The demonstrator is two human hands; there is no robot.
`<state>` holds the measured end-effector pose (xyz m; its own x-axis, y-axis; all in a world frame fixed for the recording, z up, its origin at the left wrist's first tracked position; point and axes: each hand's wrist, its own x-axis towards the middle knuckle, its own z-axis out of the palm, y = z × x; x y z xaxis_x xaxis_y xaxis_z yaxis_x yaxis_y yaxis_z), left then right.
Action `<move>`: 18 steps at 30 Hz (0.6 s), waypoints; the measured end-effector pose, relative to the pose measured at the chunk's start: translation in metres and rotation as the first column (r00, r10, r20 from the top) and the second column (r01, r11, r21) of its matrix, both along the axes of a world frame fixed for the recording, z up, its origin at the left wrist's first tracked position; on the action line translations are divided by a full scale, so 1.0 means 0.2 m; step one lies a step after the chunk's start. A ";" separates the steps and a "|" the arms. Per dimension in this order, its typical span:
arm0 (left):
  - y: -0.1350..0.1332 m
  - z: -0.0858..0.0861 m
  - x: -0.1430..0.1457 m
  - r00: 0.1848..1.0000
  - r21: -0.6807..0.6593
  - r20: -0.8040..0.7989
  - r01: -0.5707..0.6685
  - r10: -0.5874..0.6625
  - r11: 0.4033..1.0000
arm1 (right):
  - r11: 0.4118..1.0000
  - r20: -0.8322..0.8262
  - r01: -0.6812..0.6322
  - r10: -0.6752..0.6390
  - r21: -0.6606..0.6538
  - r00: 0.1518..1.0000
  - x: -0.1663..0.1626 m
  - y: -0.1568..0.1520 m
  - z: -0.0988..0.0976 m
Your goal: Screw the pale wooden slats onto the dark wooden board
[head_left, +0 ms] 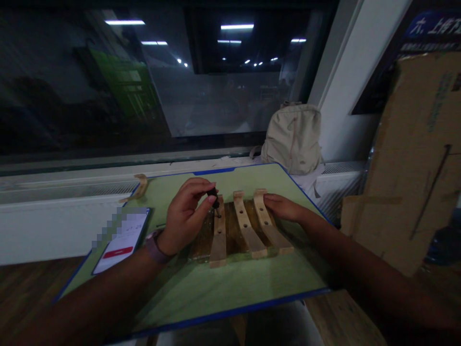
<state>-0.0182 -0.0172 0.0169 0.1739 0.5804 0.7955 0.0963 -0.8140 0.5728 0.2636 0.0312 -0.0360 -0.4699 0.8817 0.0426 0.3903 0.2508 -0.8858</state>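
Note:
A wooden rack (240,229) of three pale slats on a darker base lies on a green mat (223,288). My left hand (185,216) is closed in a pinch on a small black screw-like tool (214,197), its tip resting on the left slat (218,235). My right hand (284,207) lies flat against the far end of the right slat (268,223), fingers pressed together on it. A watch band shows on my left wrist.
A phone (122,240) with a lit screen lies on the mat's left part. A loose wooden piece (139,187) sits on the window ledge. A beige backpack (293,139) stands behind the mat; cardboard boxes (414,158) stand at the right.

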 end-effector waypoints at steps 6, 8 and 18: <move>0.04 -0.01 0.01 0.998 0.015 0.060 -0.006 0.005 1.000 | 1.000 0.005 0.003 -0.003 -0.019 1.000 0.01 0.01 -0.01; 0.04 -0.01 0.01 0.997 -0.015 0.068 -0.017 0.018 1.000 | 1.000 0.008 -0.001 0.002 -0.030 1.000 0.00 0.00 -0.01; -0.01 -0.03 0.02 0.993 -0.134 0.043 0.119 -0.114 0.984 | 1.000 0.017 0.006 -0.006 0.005 1.000 0.00 0.00 0.00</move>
<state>-0.0143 -0.0200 0.0113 0.2198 0.6614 0.7171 -0.0166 -0.7324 0.6807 0.2640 0.0310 -0.0353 -0.4654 0.8842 0.0390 0.4071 0.2530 -0.8776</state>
